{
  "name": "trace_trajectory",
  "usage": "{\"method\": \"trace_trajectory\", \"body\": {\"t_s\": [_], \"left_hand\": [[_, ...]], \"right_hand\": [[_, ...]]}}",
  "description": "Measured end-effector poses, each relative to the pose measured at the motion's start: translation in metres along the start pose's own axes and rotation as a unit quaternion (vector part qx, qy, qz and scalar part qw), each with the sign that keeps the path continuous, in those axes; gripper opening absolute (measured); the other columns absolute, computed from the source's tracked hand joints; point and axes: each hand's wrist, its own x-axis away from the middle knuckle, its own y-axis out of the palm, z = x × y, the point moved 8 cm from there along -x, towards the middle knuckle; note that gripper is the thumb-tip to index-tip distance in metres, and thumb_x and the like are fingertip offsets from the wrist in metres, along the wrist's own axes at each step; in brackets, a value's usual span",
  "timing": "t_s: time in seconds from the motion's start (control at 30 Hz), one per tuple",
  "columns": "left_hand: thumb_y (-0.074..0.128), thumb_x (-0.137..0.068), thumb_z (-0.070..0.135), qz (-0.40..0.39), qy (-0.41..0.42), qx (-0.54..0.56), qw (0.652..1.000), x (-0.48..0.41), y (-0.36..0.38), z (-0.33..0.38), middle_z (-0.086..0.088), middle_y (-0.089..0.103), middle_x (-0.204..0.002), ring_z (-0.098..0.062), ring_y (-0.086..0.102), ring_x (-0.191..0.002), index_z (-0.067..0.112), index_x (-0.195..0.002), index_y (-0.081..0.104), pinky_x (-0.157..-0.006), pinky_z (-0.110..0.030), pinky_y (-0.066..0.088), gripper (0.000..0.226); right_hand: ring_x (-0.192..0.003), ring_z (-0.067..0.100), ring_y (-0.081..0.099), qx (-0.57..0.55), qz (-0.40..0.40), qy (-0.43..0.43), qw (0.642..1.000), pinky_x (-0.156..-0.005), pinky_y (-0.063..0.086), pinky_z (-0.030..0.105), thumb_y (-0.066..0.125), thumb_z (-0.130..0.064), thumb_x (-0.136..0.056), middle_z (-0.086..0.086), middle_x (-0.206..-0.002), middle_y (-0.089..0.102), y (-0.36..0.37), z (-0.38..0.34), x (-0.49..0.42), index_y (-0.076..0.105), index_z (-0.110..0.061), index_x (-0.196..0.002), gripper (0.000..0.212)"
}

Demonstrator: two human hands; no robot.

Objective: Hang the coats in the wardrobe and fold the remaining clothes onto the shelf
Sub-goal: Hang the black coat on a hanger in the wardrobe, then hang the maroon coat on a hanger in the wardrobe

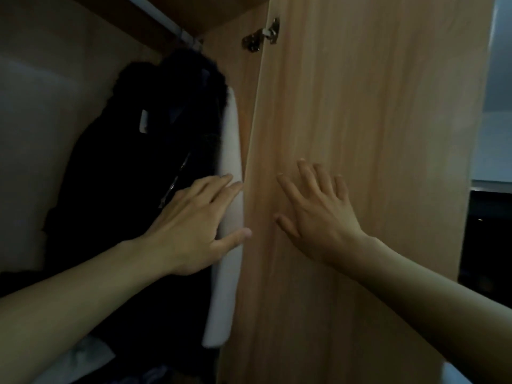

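Inside the wardrobe, my left hand [191, 225] lies open, holding nothing, against the white garment [228, 217] hanging beside the dark coat [133, 173]; my right hand [315, 214] spreads flat on the door [360, 106]. Coats look soft, bulky; I'd grip them near the shoulders.

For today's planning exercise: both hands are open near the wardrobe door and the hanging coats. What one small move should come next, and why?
Probably tuck the white garment inward with the left hand. It hangs by the dark coat right at the edge of the wardrobe door, where it could catch. The right hand lies flat and open on the door, seemingly ready to push it shut.
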Motion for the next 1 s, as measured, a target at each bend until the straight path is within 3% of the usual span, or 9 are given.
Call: {"method": "trace_trajectory", "body": {"t_s": [0.23, 0.37, 0.53, 0.63, 0.73, 1.0], "left_hand": [[0.027, -0.083, 0.081, 0.006, 0.067, 0.081, 0.994, 0.004, 0.016, 0.061, 0.001, 0.021, -0.163, -0.018, 0.018, -0.149, 0.025, -0.156, 0.021, -0.115, -0.051, 0.031, 0.092], [0.03, -0.084, 0.079, 0.005, 0.115, 0.153, 0.981, 0.026, 0.043, 0.101, 0.001, 0.025, -0.161, -0.019, 0.023, -0.147, 0.025, -0.154, 0.027, -0.113, -0.049, 0.034, 0.088], [0.041, -0.084, 0.069, -0.02, 0.165, 0.266, 0.95, 0.058, 0.096, 0.167, -0.008, 0.042, -0.152, -0.028, 0.039, -0.139, 0.016, -0.145, 0.046, -0.113, -0.042, 0.034, 0.081], [0.045, -0.083, 0.065, -0.039, 0.189, 0.324, 0.926, 0.07, 0.122, 0.221, -0.01, 0.047, -0.147, -0.03, 0.043, -0.134, 0.013, -0.14, 0.05, -0.11, -0.047, 0.039, 0.078], [0.043, -0.084, 0.067, -0.061, 0.229, 0.341, 0.91, 0.081, 0.141, 0.283, -0.007, 0.045, -0.149, -0.028, 0.042, -0.135, 0.015, -0.141, 0.049, -0.103, -0.055, 0.043, 0.077], [0.038, -0.084, 0.071, -0.129, 0.3, 0.335, 0.884, 0.087, 0.19, 0.435, -0.001, 0.041, -0.152, -0.022, 0.036, -0.14, 0.021, -0.143, 0.045, -0.105, -0.054, 0.043, 0.078]], "right_hand": [[-0.147, 0.04, 0.015, 0.045, -0.043, 0.061, 0.996, -0.114, 0.02, 0.063, 0.033, -0.059, -0.095, 0.013, -0.161, 0.016, -0.008, 0.053, 0.093, 0.023, -0.028, -0.153, 0.066], [-0.146, 0.041, 0.019, 0.08, -0.085, 0.131, 0.984, -0.111, 0.024, 0.066, 0.031, -0.061, -0.092, 0.014, -0.16, 0.021, -0.011, 0.089, 0.166, 0.028, -0.027, -0.152, 0.069], [-0.149, 0.036, 0.006, 0.119, -0.158, 0.235, 0.952, -0.115, 0.018, 0.063, 0.032, -0.061, -0.097, 0.011, -0.164, 0.007, -0.026, 0.144, 0.263, 0.014, -0.031, -0.155, 0.068], [-0.15, 0.035, 0.003, 0.144, -0.192, 0.27, 0.933, -0.116, 0.014, 0.062, 0.033, -0.061, -0.097, 0.009, -0.164, 0.004, -0.041, 0.166, 0.32, 0.012, -0.031, -0.156, 0.069], [-0.149, 0.036, 0.007, 0.157, -0.22, 0.294, 0.917, -0.116, 0.017, 0.062, 0.026, -0.064, -0.094, 0.01, -0.164, 0.009, -0.046, 0.185, 0.375, 0.015, -0.031, -0.155, 0.071], [-0.15, 0.035, 0.005, 0.161, -0.268, 0.391, 0.866, -0.117, 0.014, 0.059, 0.035, -0.061, -0.097, 0.01, -0.165, 0.005, -0.042, 0.272, 0.517, 0.012, -0.032, -0.156, 0.07]]}}
